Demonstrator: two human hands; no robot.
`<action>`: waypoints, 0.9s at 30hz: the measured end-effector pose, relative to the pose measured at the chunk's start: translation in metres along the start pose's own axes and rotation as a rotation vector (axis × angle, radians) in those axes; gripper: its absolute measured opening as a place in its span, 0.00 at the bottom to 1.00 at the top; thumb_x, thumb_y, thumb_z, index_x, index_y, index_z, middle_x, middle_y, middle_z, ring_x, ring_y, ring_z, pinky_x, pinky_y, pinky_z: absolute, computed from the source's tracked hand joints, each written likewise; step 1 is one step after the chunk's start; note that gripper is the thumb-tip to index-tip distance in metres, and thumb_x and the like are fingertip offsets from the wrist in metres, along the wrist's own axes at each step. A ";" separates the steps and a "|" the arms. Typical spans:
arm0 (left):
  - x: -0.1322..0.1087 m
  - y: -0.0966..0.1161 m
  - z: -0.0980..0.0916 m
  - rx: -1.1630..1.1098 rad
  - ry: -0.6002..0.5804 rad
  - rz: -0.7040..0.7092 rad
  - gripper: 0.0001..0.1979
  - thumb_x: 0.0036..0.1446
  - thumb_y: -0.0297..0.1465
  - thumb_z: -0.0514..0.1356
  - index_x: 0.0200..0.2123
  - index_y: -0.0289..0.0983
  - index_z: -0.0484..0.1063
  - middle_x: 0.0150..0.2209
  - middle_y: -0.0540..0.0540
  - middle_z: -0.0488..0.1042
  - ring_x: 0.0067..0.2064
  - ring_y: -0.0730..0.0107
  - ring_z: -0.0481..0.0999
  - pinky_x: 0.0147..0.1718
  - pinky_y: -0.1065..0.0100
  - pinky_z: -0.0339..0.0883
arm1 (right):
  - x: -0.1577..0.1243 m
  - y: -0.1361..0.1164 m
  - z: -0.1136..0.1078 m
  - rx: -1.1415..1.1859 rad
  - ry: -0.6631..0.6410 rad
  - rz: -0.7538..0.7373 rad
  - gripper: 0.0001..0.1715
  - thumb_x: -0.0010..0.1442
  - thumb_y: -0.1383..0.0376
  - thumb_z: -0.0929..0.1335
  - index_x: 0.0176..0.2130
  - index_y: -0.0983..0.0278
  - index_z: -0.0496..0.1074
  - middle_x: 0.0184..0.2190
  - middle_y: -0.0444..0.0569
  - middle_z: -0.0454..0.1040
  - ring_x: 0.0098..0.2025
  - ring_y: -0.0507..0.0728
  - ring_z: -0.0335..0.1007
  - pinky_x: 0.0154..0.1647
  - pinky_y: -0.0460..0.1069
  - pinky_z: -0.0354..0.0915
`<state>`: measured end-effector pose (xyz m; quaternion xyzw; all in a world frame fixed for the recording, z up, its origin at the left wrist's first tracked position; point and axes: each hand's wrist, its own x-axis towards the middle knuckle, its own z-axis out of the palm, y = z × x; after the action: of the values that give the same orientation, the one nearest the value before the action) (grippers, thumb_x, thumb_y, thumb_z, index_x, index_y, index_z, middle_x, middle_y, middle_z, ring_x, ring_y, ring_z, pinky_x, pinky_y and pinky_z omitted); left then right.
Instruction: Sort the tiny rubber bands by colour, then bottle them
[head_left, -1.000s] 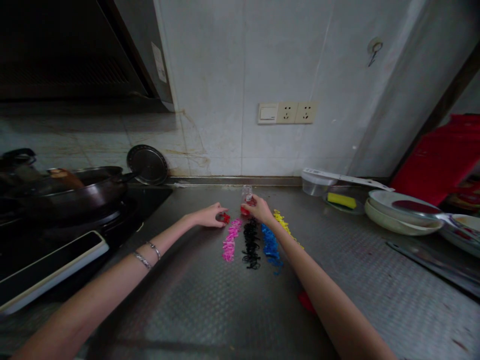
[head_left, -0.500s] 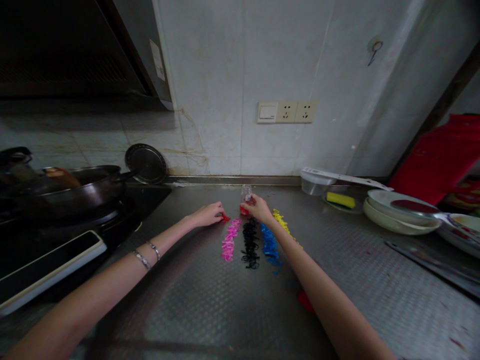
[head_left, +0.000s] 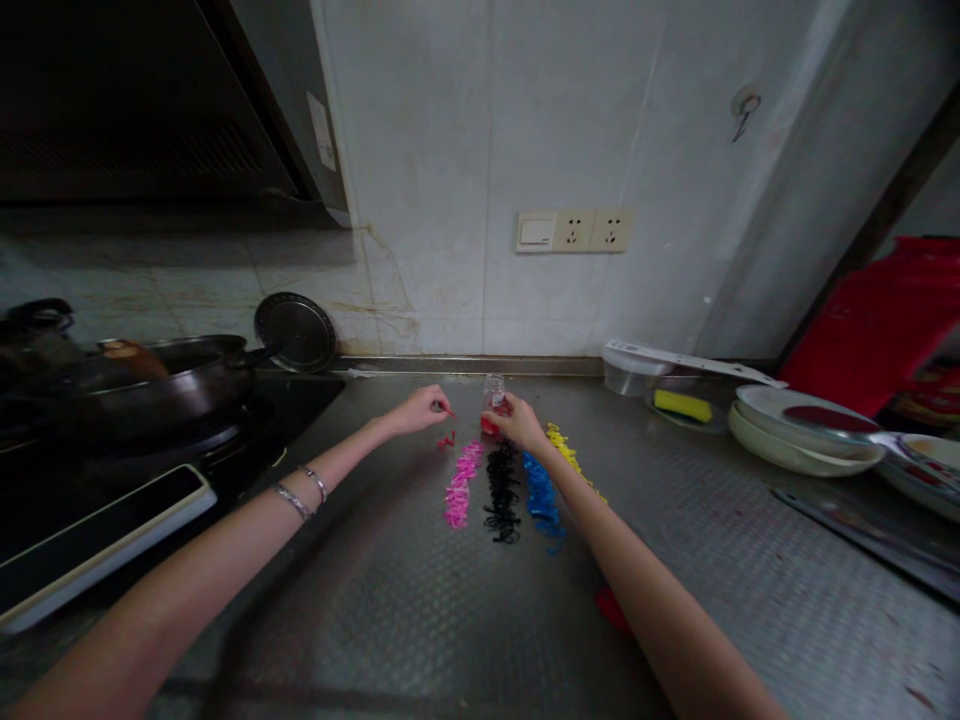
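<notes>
My right hand point(head_left: 517, 422) is closed around a small clear jar point(head_left: 493, 385) with red contents low inside it; the jar stands on the metal counter. Left of it, my left hand point(head_left: 421, 408) is raised slightly, pinching a small red rubber band point(head_left: 448, 411) between thumb and fingertips. A few red rubber bands point(head_left: 446, 440) lie just below that hand. Nearer to me are rows of little rubber bands: pink point(head_left: 462, 485), black point(head_left: 502, 495), blue point(head_left: 541, 490) and yellow point(head_left: 564, 447), the last partly hidden by my right forearm.
A hob with a pan point(head_left: 172, 375) and a pale-edged, dark flat device point(head_left: 105, 540) are at left. To the right are a plastic tub point(head_left: 634, 378), a yellow sponge point(head_left: 682, 405), stacked bowls point(head_left: 787, 440) and a knife-like dark blade point(head_left: 862, 535). A red object point(head_left: 613, 608) shows beside my right forearm.
My left hand has lifted up and slightly away from the red rubber bands, with one in its pinch, uncovering the others. My right hand stays on the jar.
</notes>
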<state>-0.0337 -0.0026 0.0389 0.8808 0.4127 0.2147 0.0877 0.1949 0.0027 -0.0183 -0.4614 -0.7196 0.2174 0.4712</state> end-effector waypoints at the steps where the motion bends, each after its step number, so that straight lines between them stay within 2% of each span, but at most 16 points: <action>1: 0.006 0.004 -0.006 -0.002 0.029 0.008 0.07 0.49 0.27 0.55 0.30 0.33 0.73 0.31 0.46 0.68 0.33 0.73 0.66 0.34 0.72 0.60 | 0.000 0.000 0.000 0.002 -0.001 -0.001 0.15 0.47 0.61 0.68 0.36 0.65 0.70 0.31 0.49 0.75 0.32 0.55 0.69 0.36 0.49 0.65; 5: 0.037 0.027 -0.032 0.039 0.126 0.047 0.08 0.50 0.27 0.56 0.30 0.32 0.74 0.30 0.47 0.68 0.31 0.74 0.65 0.32 0.72 0.59 | 0.000 0.001 0.000 0.010 0.002 -0.006 0.15 0.47 0.61 0.68 0.36 0.64 0.71 0.31 0.49 0.75 0.32 0.55 0.69 0.36 0.50 0.65; 10: 0.068 0.056 -0.048 0.192 0.092 0.143 0.09 0.51 0.28 0.55 0.31 0.32 0.75 0.32 0.45 0.69 0.33 0.72 0.67 0.34 0.72 0.59 | 0.001 0.001 0.001 0.012 0.007 -0.013 0.14 0.47 0.62 0.68 0.36 0.64 0.70 0.31 0.48 0.75 0.32 0.55 0.69 0.36 0.49 0.65; 15: 0.077 0.076 -0.046 0.364 0.033 0.120 0.09 0.50 0.28 0.56 0.32 0.33 0.74 0.37 0.43 0.69 0.35 0.69 0.69 0.32 0.72 0.59 | 0.000 -0.001 -0.001 0.000 -0.006 -0.024 0.14 0.47 0.61 0.68 0.36 0.65 0.70 0.31 0.48 0.75 0.31 0.54 0.69 0.35 0.48 0.64; 20: 0.080 0.086 -0.038 0.429 -0.018 0.142 0.09 0.50 0.29 0.56 0.32 0.34 0.75 0.38 0.43 0.70 0.35 0.69 0.70 0.32 0.71 0.59 | 0.001 -0.001 -0.001 -0.017 -0.004 -0.022 0.15 0.47 0.60 0.68 0.36 0.66 0.69 0.31 0.48 0.75 0.31 0.54 0.69 0.34 0.47 0.63; 27: 0.091 0.082 -0.035 0.297 -0.086 0.204 0.10 0.49 0.29 0.56 0.31 0.35 0.77 0.29 0.46 0.74 0.32 0.71 0.70 0.32 0.72 0.60 | 0.001 -0.001 -0.002 -0.054 -0.004 -0.016 0.15 0.47 0.60 0.67 0.36 0.65 0.70 0.30 0.48 0.75 0.30 0.54 0.69 0.34 0.48 0.63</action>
<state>0.0590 0.0136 0.1255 0.9299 0.3441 0.1211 -0.0480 0.1956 0.0030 -0.0159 -0.4678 -0.7296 0.1953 0.4590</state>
